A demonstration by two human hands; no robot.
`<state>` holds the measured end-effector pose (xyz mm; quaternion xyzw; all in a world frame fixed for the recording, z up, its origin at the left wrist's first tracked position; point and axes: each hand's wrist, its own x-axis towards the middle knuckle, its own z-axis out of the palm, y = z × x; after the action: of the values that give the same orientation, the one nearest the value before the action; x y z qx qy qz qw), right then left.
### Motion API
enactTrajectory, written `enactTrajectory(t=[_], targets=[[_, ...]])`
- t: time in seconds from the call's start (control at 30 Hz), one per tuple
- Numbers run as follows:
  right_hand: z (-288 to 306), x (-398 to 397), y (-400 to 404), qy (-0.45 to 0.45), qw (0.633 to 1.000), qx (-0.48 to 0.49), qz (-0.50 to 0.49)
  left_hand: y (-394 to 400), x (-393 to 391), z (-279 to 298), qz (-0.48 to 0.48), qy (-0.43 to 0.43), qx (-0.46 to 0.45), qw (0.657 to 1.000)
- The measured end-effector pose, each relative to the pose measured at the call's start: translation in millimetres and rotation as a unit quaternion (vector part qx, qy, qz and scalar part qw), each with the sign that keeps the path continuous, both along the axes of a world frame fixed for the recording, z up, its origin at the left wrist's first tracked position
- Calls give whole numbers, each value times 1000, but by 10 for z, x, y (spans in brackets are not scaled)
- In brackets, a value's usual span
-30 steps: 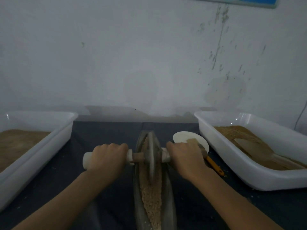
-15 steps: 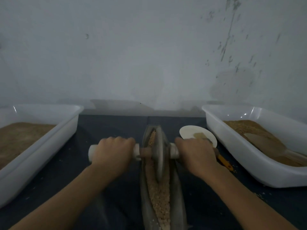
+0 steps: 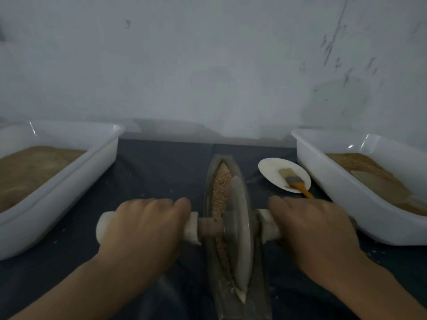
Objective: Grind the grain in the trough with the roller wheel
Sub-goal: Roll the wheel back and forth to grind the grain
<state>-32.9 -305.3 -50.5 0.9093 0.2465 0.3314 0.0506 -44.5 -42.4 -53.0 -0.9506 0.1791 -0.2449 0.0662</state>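
- You have both hands on the axle of the roller wheel (image 3: 239, 236): your left hand (image 3: 141, 229) is wrapped over the pale handle on its side, your right hand (image 3: 312, 229) over the matching one, fingers curled over the top.
- The wheel stands upright between your 2 grips, seated in the narrow trough (image 3: 233, 227) that runs straight away from you.
- The grain (image 3: 219, 181) lies along the channel, mostly beyond your hands toward the far tip, with some just below the axle.
- This looks like the middle of a grinding stroke, with plenty of coarse grain still ahead.
- Next, push evenly with both hands so the wheel rolls toward the far tip; keep the axle level, or the disc may ride up the wall.
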Motion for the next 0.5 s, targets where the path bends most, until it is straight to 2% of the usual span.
enactTrajectory(t=[0.1,0.2,0.3,0.4,0.5], targets=[[-84,318,54,33,999,-18,-29,-77,354,-112,81,8,0,997],[-131,803,119,25,994,-60,-87,-120,819,-106,105,41,-28,993],[-82,1155,175,51,991,-56,-108,-140,1141,-81,109,34,-36,993],[-56,1137,201,70,990,-38,-117,-179,1150,-35,107,28,-14,994],[-69,736,132,53,995,-34,-79,-142,845,-1,87,50,-1,995]])
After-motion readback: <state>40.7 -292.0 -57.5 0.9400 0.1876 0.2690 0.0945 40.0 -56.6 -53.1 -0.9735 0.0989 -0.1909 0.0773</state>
